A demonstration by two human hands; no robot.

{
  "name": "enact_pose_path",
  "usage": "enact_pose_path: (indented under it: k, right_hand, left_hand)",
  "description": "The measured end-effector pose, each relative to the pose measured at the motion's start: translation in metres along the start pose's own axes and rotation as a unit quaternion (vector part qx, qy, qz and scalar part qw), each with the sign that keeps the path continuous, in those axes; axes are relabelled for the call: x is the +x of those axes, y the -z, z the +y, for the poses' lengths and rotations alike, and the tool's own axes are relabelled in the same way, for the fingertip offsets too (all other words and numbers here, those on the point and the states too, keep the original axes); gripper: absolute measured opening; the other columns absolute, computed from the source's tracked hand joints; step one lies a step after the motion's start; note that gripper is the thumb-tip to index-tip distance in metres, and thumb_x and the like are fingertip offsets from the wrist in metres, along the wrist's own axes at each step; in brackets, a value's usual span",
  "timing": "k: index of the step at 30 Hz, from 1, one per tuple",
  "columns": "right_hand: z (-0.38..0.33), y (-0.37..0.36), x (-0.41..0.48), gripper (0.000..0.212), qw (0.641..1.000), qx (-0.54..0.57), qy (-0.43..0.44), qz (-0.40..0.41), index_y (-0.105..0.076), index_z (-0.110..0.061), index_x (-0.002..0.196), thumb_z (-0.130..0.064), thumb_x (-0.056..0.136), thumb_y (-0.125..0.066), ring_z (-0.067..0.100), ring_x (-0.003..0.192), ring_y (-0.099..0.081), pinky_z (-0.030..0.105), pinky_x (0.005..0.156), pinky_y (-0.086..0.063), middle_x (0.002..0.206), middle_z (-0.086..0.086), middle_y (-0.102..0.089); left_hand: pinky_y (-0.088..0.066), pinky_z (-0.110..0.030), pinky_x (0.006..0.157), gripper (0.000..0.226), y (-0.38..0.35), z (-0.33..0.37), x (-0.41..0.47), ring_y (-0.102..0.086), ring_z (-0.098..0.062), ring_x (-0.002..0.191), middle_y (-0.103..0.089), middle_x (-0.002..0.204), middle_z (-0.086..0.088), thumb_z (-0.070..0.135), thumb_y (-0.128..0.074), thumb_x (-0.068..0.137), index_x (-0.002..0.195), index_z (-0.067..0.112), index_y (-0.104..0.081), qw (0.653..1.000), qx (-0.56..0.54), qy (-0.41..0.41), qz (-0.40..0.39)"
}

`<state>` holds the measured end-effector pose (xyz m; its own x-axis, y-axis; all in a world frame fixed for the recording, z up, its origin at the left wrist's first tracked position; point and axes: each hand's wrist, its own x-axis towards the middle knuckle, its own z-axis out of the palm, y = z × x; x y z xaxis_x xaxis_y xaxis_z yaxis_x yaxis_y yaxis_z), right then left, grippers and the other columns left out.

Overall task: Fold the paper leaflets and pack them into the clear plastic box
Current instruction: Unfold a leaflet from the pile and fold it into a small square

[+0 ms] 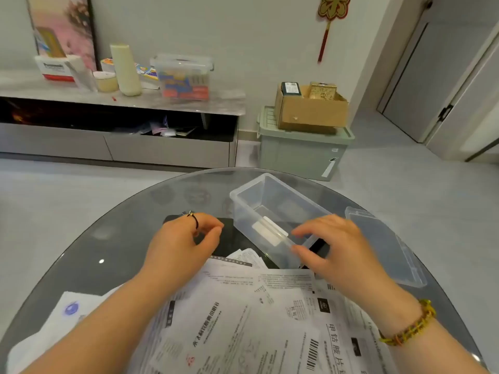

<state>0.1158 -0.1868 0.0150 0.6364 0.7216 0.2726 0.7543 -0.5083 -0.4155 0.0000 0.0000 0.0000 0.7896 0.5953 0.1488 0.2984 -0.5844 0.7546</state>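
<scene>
Leaflets lie heaped at the table's near edge; right hand fingers pinch the clear box end, left hand loosely curled, empty; best square the box first

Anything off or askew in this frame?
Nothing spilled or damaged. The clear plastic box sits skewed on the glass table, with the right hand gripping its near end. Its lid lies to the right, near the table's edge. The leaflets are a loose, unfolded, overlapping heap.
</scene>
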Motion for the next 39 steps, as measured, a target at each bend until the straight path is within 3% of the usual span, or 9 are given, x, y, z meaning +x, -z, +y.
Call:
enact_pose_path:
  k: [5, 9, 12, 15, 19, 24, 28, 35, 39]
  right_hand:
    - [-0.005, -0.005, 0.001, 0.02, 0.999, -0.033, -0.013, -0.003, -0.071, -0.022, 0.096, -0.032, 0.084, -0.059, 0.022, 0.097, -0.055, 0.031, 0.091, -0.035, 0.091, -0.005, -0.068]
    - [-0.005, -0.005, -0.003, 0.022, 0.998, -0.035, -0.041, 0.021, -0.066, -0.019, 0.108, -0.021, 0.09, -0.053, 0.017, 0.107, -0.05, 0.024, 0.088, -0.036, 0.103, 0.001, -0.064]
    - [-0.008, -0.001, -0.001, 0.024, 0.997, -0.028, -0.071, 0.019, -0.063, -0.016, 0.111, -0.019, 0.092, -0.05, 0.014, 0.115, -0.047, 0.021, 0.087, -0.035, 0.114, 0.001, -0.06]
    - [-0.014, 0.004, -0.007, 0.029, 0.997, -0.02, -0.079, 0.016, -0.058, -0.015, 0.12, -0.015, 0.093, -0.046, 0.014, 0.13, -0.036, 0.023, 0.099, -0.031, 0.13, 0.002, -0.053]
    - [-0.034, 0.015, -0.032, 0.035, 0.998, -0.022, -0.051, 0.043, -0.05, -0.014, 0.127, -0.014, 0.093, -0.047, 0.015, 0.131, -0.03, 0.021, 0.104, -0.023, 0.134, 0.001, -0.048]
    - [-0.06, 0.009, -0.088, 0.035, 0.993, 0.029, -0.08, -0.085, -0.048, -0.023, 0.128, -0.026, 0.092, -0.049, 0.015, 0.124, -0.042, 0.023, 0.099, -0.033, 0.134, -0.002, -0.047]
    - [-0.067, -0.008, -0.118, 0.051, 0.982, 0.029, -0.089, -0.166, -0.035, -0.022, 0.138, -0.037, 0.091, -0.048, 0.016, 0.128, -0.039, 0.023, 0.101, -0.031, 0.142, -0.003, -0.04]
    - [-0.063, -0.024, -0.128, 0.055, 0.98, 0.049, -0.101, -0.165, -0.033, -0.016, 0.138, -0.031, 0.09, -0.053, 0.017, 0.131, -0.033, 0.025, 0.107, -0.027, 0.144, 0.0, -0.034]
    - [-0.062, -0.019, -0.111, 0.057, 0.959, 0.159, -0.164, -0.167, -0.032, -0.019, 0.138, -0.033, 0.088, -0.055, 0.02, 0.127, -0.04, 0.037, 0.102, -0.041, 0.141, 0.0, -0.037]
  left_hand:
    - [-0.041, -0.019, 0.058, 0.025, 0.013, -0.001, -0.014, -0.048, 0.001, 0.057, -0.053, 0.075, 0.026, 0.021, -0.053, 0.089, 0.072, 0.039, -0.051, 1.0, -0.004, 0.001, -0.016]
    - [-0.041, -0.021, 0.075, 0.009, 0.027, 0.0, -0.04, -0.053, -0.004, 0.083, -0.053, 0.082, 0.025, 0.027, -0.052, 0.09, 0.093, 0.032, -0.059, 0.998, 0.041, 0.01, -0.038]
    - [-0.043, -0.024, 0.088, 0.025, 0.033, 0.002, -0.067, -0.054, -0.008, 0.1, -0.057, 0.107, 0.017, 0.034, -0.05, 0.09, 0.113, 0.029, -0.057, 0.993, 0.074, 0.034, -0.08]
    - [-0.038, -0.028, 0.1, 0.039, 0.038, 0.004, -0.092, -0.05, -0.012, 0.118, -0.05, 0.131, 0.011, 0.039, -0.05, 0.089, 0.127, 0.03, -0.047, 0.99, 0.084, 0.059, -0.098]
    - [-0.033, -0.026, 0.103, 0.061, 0.038, 0.005, -0.121, -0.042, -0.012, 0.126, -0.038, 0.143, 0.009, 0.041, -0.051, 0.088, 0.141, 0.033, -0.022, 0.991, 0.085, 0.034, -0.102]
    - [-0.029, -0.032, 0.11, 0.076, 0.019, 0.006, -0.154, -0.033, -0.015, 0.133, -0.03, 0.148, 0.007, 0.038, -0.054, 0.087, 0.144, 0.033, -0.005, 0.999, 0.021, 0.007, -0.046]
    - [-0.021, -0.029, 0.112, 0.074, -0.003, -0.002, -0.168, -0.026, -0.016, 0.137, -0.023, 0.152, 0.004, 0.046, -0.046, 0.089, 0.146, 0.027, -0.003, 0.995, 0.082, -0.002, -0.05]
    - [-0.008, -0.032, 0.116, 0.074, -0.016, -0.009, -0.168, -0.015, -0.013, 0.141, -0.019, 0.153, 0.006, 0.049, -0.047, 0.087, 0.146, 0.026, -0.008, 0.981, 0.189, -0.011, -0.053]
    - [-0.001, -0.033, 0.116, 0.074, -0.015, -0.011, -0.162, -0.011, -0.009, 0.142, -0.017, 0.153, 0.008, 0.05, -0.048, 0.086, 0.145, 0.03, -0.007, 0.976, 0.202, -0.017, -0.077]
